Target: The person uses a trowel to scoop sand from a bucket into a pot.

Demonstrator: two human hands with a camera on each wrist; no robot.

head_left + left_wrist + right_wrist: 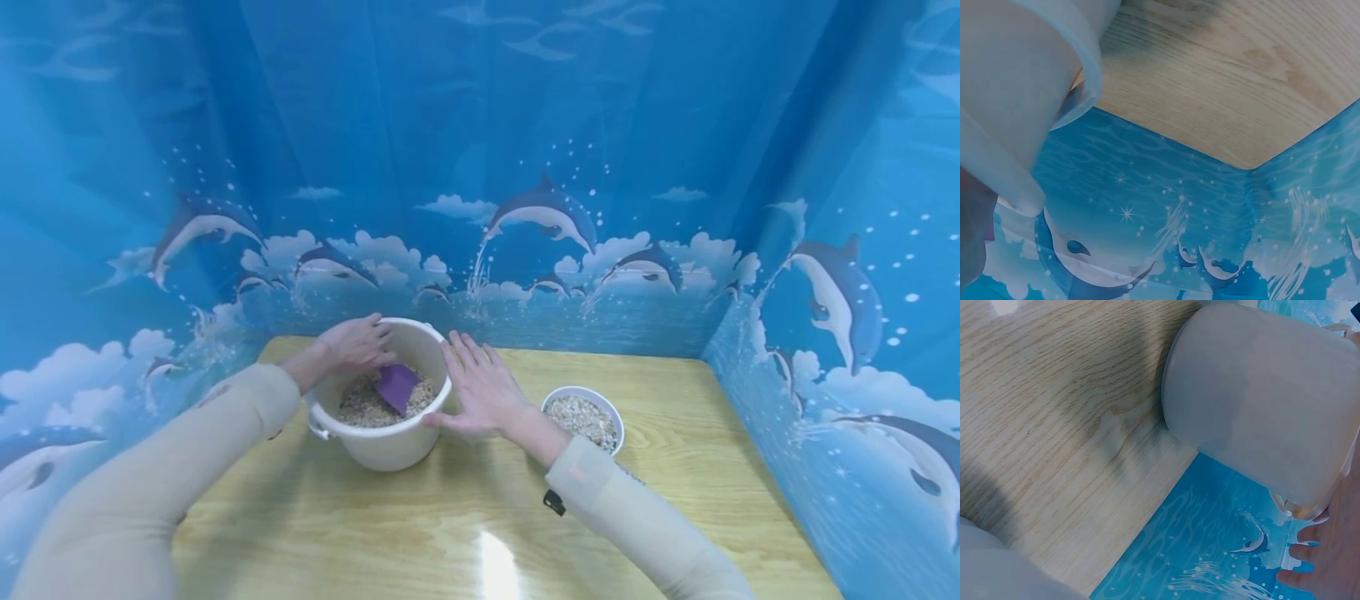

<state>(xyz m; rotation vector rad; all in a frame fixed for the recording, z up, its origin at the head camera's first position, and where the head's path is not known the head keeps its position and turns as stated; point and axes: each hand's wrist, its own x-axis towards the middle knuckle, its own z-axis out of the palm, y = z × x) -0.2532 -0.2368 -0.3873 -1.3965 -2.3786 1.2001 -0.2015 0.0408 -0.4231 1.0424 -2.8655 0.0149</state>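
A white bucket (390,450) stands on the table, partly filled with a tan, grainy mix (360,404) like loose gravel or grain. My left hand (356,343) reaches over its far left rim and grips a purple scoop (397,387); the scoop's handle is hidden under the fingers, and its blade lies against the mix. My right hand (483,387) is spread flat along the bucket's right rim, fingers straight and thumb apart. In the right wrist view, the right fingers (1310,553) show beside the bucket wall (1254,394).
To the right of the bucket, partly behind the right forearm, sits a small white bowl (583,417) of similar grainy mix. A wooden table (675,467) carries both. Blue dolphin-print curtains (480,125) enclose its back and sides. The bucket has a white handle (318,432).
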